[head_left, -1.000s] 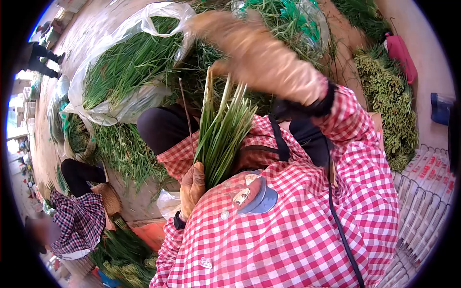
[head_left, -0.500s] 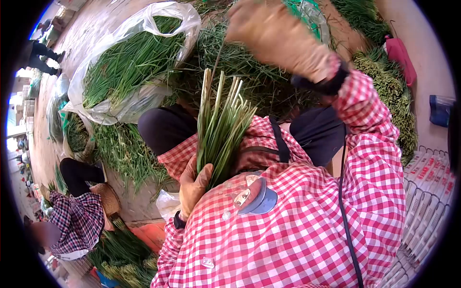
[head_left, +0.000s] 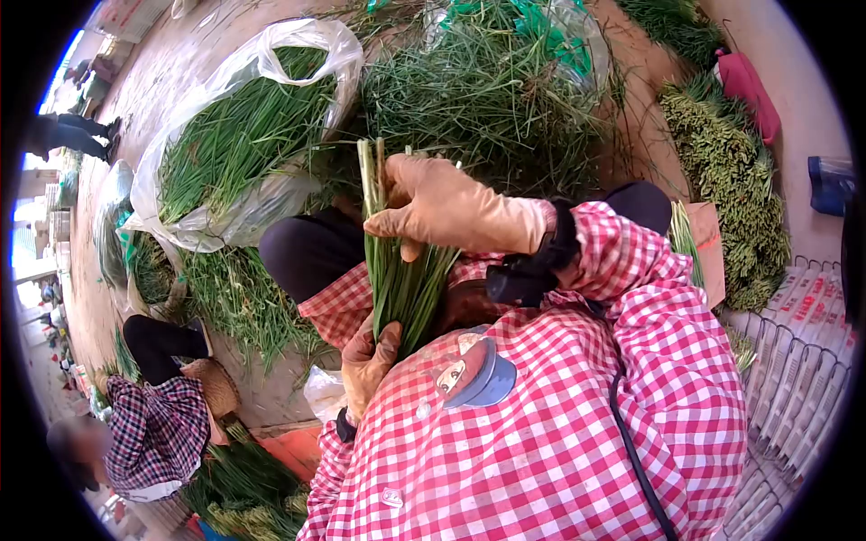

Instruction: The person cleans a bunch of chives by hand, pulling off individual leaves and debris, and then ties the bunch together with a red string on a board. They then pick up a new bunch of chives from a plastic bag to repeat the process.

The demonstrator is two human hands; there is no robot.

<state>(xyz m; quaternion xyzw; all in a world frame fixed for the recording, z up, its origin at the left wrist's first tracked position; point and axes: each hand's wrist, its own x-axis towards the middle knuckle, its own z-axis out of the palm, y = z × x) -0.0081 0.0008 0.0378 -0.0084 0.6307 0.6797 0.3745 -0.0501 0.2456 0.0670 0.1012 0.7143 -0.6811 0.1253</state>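
Noted from where I stand, items by size, largest first.

Red-and-white checked shirt [head_left: 532, 424]: worn by the person at work, fills the near middle. Cartoon face in a blue cap on the chest.

Heap of loose green stalks [head_left: 478, 99]: far middle, spread on the floor beyond the knees.

Clear plastic bag [head_left: 149, 194]: far left, mouth open, long green stalks inside.

Stacked green bundles [head_left: 735, 198]: right side, blunt ends showing in a dense bank.

Seated person [head_left: 158, 433]: near left, dark plaid shirt, apart from the hands recorded here. Woven hat or basket beside them; cannot tell which.

Wire-edged pale stack [head_left: 794, 370]: near right, red marks on its upper part.

Pink bag [head_left: 749, 95]: far right, against the stacked green bundles.

Bunch of green stalks [head_left: 406, 288]: centre, in front of the shirt, roughly upright with a slight tilt, pale ends uppermost and farther out.

Right hand [head_left: 446, 203]: tan glove, laid across the upper part of the bunch of green stalks just below the pale ends, thumb and forefinger apart, touching. Whether it clamps the stalks, cannot tell.

Left hand [head_left: 368, 365]: tan glove, low on the same bunch close to the shirt, thumb and fingers clamped on the stalks
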